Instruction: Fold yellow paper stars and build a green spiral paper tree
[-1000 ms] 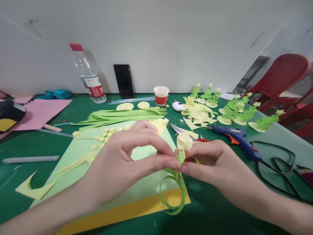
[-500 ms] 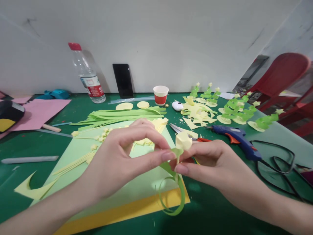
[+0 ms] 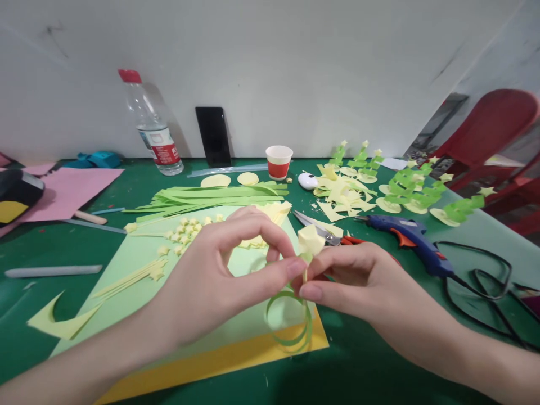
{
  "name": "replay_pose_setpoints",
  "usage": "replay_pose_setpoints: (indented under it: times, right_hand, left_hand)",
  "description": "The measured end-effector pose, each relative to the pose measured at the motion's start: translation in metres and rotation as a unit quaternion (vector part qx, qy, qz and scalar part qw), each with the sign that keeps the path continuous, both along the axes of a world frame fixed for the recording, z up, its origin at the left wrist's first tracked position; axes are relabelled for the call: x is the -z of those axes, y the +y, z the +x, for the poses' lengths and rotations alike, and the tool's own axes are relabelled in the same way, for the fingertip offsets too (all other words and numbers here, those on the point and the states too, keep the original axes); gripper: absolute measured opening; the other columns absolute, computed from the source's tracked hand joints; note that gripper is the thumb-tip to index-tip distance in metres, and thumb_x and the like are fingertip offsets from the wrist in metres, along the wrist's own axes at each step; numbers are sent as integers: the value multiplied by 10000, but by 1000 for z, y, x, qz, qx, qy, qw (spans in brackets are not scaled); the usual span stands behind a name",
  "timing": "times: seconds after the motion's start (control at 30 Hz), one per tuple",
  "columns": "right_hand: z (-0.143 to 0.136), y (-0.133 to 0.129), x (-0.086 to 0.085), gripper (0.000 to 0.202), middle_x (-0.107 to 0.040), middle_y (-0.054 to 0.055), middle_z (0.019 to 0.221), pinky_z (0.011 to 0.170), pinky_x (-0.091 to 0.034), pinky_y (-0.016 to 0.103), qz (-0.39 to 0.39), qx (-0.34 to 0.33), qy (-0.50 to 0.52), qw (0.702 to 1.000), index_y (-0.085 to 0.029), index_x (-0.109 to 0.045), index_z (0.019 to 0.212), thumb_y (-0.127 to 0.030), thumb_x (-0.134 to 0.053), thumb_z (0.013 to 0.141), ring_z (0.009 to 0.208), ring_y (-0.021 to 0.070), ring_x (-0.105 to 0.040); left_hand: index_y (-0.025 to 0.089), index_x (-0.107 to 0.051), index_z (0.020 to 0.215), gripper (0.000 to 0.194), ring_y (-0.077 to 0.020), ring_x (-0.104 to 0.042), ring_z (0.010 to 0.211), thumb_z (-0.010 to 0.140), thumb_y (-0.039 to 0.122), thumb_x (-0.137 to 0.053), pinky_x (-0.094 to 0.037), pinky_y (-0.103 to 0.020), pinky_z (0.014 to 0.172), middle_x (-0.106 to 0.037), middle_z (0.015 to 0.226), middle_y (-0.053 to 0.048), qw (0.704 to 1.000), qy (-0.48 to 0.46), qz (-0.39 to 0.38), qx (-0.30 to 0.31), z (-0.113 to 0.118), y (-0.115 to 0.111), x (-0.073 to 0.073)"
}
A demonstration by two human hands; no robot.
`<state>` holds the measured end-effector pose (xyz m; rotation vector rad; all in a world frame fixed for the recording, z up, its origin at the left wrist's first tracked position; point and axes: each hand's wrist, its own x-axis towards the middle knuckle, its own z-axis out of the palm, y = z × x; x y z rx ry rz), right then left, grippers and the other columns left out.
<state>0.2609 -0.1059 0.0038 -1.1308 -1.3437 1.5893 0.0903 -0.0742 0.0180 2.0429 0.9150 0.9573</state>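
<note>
Between the thumb and forefinger of my left hand is the upper end of a green paper strip, just below a pale yellow paper star. The star sits on a thin pale stem, pinched by my right hand with thumb and fingertips. Both hands' fingertips nearly touch. The rest of the green strip hangs down in curled loops. Beneath my hands lies a light green sheet over a yellow one. Small folded stars and stemmed stars rest on it, left of my left hand.
Behind the hands are green strips, a paper cup, a phone and a bottle. Scissors, a blue glue gun with its cord, yellow scraps and finished star plants stand or lie rightward.
The star has tilted and shifted slightly left. My left fingertips have come closer to the stem, and the hanging green loops have swung left and up.
</note>
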Motion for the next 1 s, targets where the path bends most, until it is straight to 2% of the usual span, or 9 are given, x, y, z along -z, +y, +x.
replay_pose_setpoints:
  times: [0.27, 0.43, 0.6, 0.83, 1.0]
  right_hand:
    - [-3, -1, 3, 101, -606, -9, 634, 532, -395, 189, 21, -7, -56, 998, -184, -659, 641, -276, -674, 680, 598, 100, -498]
    - [-2, -4, 2, 70, -623, -18, 650, 571, -406, 179, -2, -4, -30, 1000, -180, -650, 631, -221, -705, 645, 620, 96, -518]
    - [-2, -3, 1, 77, -625, -29, 660, 573, -404, 166, 7, -11, -32, 999, -181, -644, 627, -213, -711, 647, 626, 86, -520]
    - [-3, -2, -1, 85, -629, -17, 656, 567, -425, 174, 42, -10, -43, 998, -179, -623, 616, -207, -666, 684, 619, 96, -534]
    - [-4, -2, -2, 100, -631, -14, 651, 570, -440, 163, 74, -4, -52, 996, -181, -612, 591, -180, -640, 687, 615, 93, -543]
  left_hand:
    - [203, -506, 599, 181, -106, -478, 650, 727, 253, -624, -403, -235, 637, -491, 640, 57, 1000, 0, -23, -16, 1, -3, 4]
    - [211, -527, 598, 166, -103, -479, 636, 722, 235, -634, -398, -243, 652, -502, 635, 63, 999, -10, -38, -19, 1, -2, 3]
    - [210, -531, 580, 183, -96, -466, 609, 729, 237, -633, -406, -233, 648, -508, 620, 63, 1000, -4, -24, -14, -1, 0, 3]
    - [202, -505, 576, 178, -107, -478, 626, 727, 201, -599, -423, -261, 716, -504, 618, 55, 999, 4, -24, -21, -1, 1, 4]
    - [205, -495, 594, 162, -90, -470, 623, 720, 193, -595, -418, -236, 711, -481, 629, 71, 1000, 9, -22, -16, -1, 1, 6]
